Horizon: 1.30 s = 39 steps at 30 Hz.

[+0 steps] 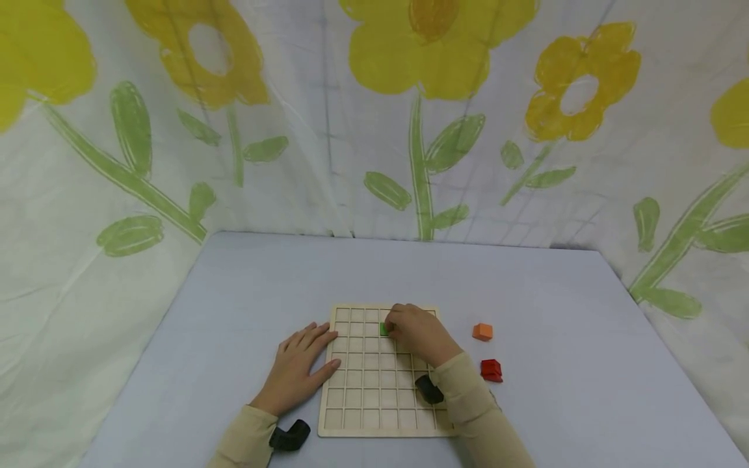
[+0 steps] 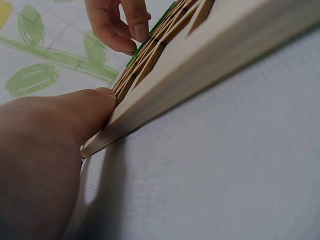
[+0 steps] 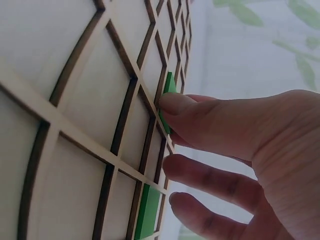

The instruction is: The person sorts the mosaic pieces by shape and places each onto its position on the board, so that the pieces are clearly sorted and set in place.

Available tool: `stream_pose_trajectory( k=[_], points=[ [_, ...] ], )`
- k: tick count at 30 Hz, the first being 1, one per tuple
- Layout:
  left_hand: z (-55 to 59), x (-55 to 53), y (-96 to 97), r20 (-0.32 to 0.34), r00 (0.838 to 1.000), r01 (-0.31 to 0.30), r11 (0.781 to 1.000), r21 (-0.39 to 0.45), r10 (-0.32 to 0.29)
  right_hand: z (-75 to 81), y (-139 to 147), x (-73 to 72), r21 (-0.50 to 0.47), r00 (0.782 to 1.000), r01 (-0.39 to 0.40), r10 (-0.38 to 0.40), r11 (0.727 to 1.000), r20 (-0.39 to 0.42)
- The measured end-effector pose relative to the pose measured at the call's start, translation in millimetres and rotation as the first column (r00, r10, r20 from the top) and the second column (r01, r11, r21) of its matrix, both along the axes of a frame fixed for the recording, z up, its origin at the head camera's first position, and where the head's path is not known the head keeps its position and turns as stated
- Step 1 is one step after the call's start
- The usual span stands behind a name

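A wooden grid board with square cells lies on the table. Flat beside its left edge rests my left hand, fingers spread; in the left wrist view its thumb touches the board's rim. Over the far part of the grid, my right hand pinches a green square tile between thumb and forefinger, and the tile sits at a cell. A second green tile lies in another cell nearby. Above, one green tile shows at the fingertips; the hand hides part of the grid.
Right of the board lie an orange block and, nearer, red blocks close together. Black wrist cameras sit on both sleeves, the right one over the board. A flower-painted curtain hangs behind the table.
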<state>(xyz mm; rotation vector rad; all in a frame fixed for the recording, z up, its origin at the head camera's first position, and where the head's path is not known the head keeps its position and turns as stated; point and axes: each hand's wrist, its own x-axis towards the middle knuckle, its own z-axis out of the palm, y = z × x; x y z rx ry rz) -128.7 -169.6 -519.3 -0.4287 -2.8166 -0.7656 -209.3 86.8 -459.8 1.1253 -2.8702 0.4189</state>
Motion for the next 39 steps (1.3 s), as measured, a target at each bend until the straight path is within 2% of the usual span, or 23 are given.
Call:
stream_pose_trajectory(
  k=[8, 14, 19, 24, 27, 30, 36, 39],
  points=[
    [-1.6, 0.5, 3.3, -0.014, 1.0, 0.005, 1.0, 0.007, -0.005, -3.7, 4, -1.2, -0.004, 1.0, 0.0, 0.0, 1.0, 0.001],
    [-1.0, 0.6, 5.5, -0.023, 1.0, 0.013, 1.0, 0.02, -0.012, -0.1, 6, 0.8, 0.006, 1.0, -0.014, 0.014, 1.0, -0.003],
    [-0.4, -0.7, 4.7, -0.041, 0.999, 0.013, 1.0, 0.015, -0.013, 21.1, 19, 1.2, -0.034, 0.999, 0.037, -0.036, 0.999, 0.025],
    [-0.9, -2.2, 3.8, -0.035, 0.999, 0.013, 1.0, 0.006, -0.012, 56.3, 54, 1.6, -0.108, 0.986, 0.168, -0.167, 0.98, 0.013],
    [-1.6, -2.8, 2.9, -0.039, 0.999, 0.008, 1.0, -0.002, -0.009, 70.3, 78, 2.0, -0.129, 0.966, 0.256, -0.251, 0.958, 0.054],
    [-1.8, -2.9, 2.1, -0.038, 0.999, 0.005, 1.0, 0.002, -0.005, 73.7, 101, 0.1, -0.13, 0.939, 0.338, -0.324, 0.932, 0.115],
    [-1.3, -1.8, 2.4, -0.023, 1.0, 0.006, 1.0, 0.012, -0.006, 63.2, 135, -6.8, -0.057, 0.887, 0.424, -0.402, 0.904, 0.227],
    [-1.0, -0.9, 3.1, -0.02, 1.0, 0.001, 1.0, 0.008, -0.001, 55.7, 145, -8.6, -0.007, 0.842, 0.462, -0.437, 0.887, 0.316]
  ],
)
